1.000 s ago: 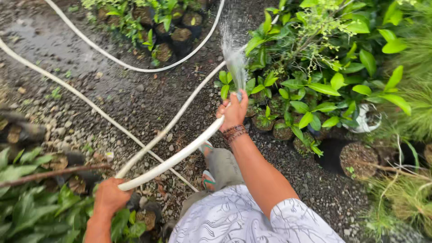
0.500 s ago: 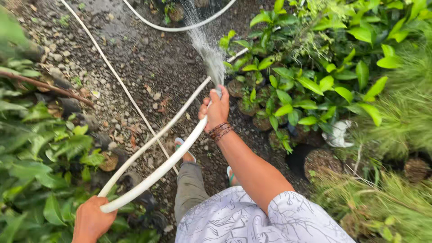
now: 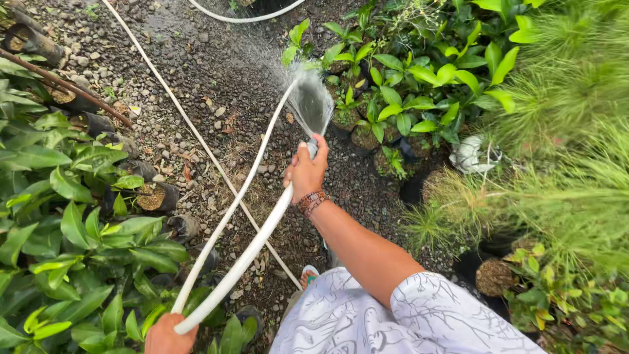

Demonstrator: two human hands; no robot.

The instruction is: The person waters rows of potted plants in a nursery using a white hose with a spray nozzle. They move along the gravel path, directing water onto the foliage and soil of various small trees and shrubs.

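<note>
White hose is gripped at both ends of the visible run. Right hand is clenched around the hose outlet, fingers wrapped tight, thumb apparently pressed at the tip; a fan of water spray is thrown forward and slightly right. Left hand is closed on the hose lower down, at the bottom edge of the view, only partly seen. Between the two hands the hose is held off the ground, running diagonally.

Spray is directed at the potted seedlings on the right of the gravel path, just ahead of the right hand. Gravel beside those pots is seen dark and wet; leaf wetness cannot be told.

Judged progress: watering is under way, mid-pass. The near right-hand cluster is being covered now. The left-hand bed of broad-leaf plants is seen outside the spray, and its gravel looks drier, so it is judged as remaining. The grassy plants at far right are also outside the spray. More hose is laid slack across the path.
</note>
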